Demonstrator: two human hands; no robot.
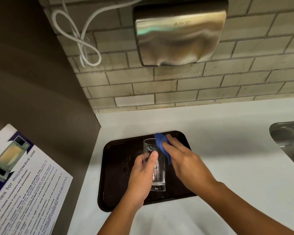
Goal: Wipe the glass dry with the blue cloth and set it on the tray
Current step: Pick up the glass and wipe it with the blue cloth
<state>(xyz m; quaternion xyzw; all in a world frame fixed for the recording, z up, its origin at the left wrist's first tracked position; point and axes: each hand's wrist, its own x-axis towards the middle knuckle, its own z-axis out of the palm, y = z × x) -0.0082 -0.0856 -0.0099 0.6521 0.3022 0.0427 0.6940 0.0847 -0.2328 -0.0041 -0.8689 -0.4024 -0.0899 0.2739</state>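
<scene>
Fingers (154, 156) of two hands hold one glass (155, 167), one blue cloth (160, 145).

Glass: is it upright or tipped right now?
Tipped. The glass lies slanted in the left hand's grip above the tray, rim away from the person, base near, while the right hand presses the blue cloth against it.

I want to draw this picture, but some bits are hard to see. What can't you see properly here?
All in the head view:
- Sink: cut off by the right edge.
- Microwave poster: small print too tiny to read; left edge cuts it.
- Blue cloth: mostly hidden under the right hand.
- Glass: its left side hidden by the left hand; whether it touches the tray is unclear.
</scene>
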